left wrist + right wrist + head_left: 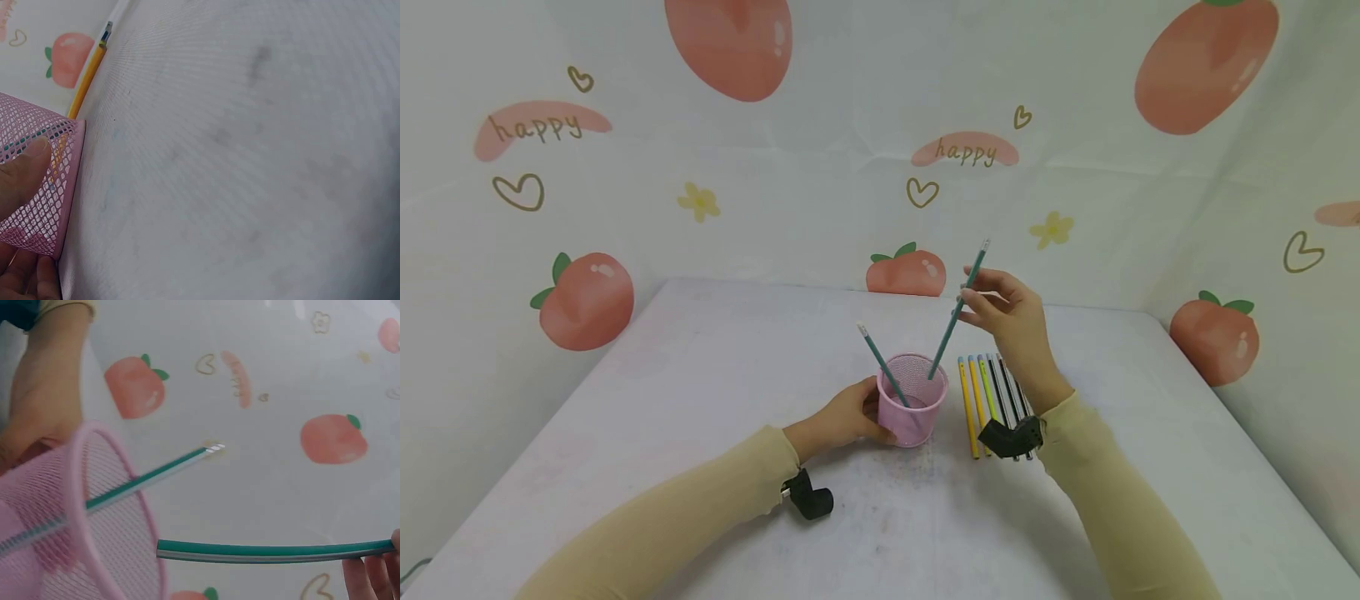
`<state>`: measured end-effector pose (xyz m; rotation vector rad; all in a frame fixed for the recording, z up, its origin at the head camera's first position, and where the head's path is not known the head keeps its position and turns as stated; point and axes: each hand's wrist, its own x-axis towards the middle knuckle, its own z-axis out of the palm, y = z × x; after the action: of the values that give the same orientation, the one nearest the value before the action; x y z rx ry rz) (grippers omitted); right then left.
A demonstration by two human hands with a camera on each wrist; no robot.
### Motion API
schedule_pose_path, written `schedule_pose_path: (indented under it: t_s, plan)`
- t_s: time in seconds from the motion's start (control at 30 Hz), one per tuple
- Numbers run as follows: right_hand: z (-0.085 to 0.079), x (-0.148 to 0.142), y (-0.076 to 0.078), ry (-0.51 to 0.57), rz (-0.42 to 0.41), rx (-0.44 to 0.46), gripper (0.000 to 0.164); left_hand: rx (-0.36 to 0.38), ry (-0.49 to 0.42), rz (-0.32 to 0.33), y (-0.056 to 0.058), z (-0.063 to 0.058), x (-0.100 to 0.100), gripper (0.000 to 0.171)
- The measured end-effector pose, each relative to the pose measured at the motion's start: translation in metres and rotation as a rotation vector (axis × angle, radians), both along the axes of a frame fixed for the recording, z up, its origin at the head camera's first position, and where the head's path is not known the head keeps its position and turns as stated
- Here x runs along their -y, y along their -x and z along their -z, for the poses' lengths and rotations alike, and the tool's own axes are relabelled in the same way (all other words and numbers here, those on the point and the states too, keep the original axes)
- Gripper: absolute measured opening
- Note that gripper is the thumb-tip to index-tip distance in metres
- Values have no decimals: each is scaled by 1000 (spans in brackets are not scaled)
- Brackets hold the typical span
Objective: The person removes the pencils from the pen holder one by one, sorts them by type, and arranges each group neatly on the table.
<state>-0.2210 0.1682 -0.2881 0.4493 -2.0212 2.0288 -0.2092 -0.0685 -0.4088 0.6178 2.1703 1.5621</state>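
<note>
On the table stands a pink mesh pencil cup [912, 423], and my left hand [842, 414] grips its left side. In the left wrist view the thumb [26, 172] lies across the mesh, with fingertips around the far side. One green pencil [880, 358] leans inside the cup, its white eraser end sticking out at the upper left. My right hand [1011, 312] pinches a second green pencil [955, 317] near its upper part, tilted, eraser end up. That pencil's lower end [164, 548] is at the cup's rim [78, 487].
Right of the cup lies a row of several pencils, among them a yellow pencil [967, 408], a yellow-green one [987, 387] and dark striped ones, partly hidden by the right wrist and its black camera [1011, 437]. A printed fabric backdrop [820, 183] stands behind the table [737, 350].
</note>
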Motion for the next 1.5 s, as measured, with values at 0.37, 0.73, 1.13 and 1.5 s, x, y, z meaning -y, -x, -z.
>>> schedule_pose_path:
  t_s: [0.37,0.73,1.13,1.5]
  plan:
    - [-17,-38,0,257,59,-13,33,3,4,-14,0,0,-1,88]
    - [-9,-74,5,328,95,20,54,-7,14,-9,1,1,-1,88]
    - [13,-99,9,234,225,135,58,17,3,-16,0,-2,0,88]
    - [30,-121,7,-55,310,249,58,12,7,-19,0,-2,0,87]
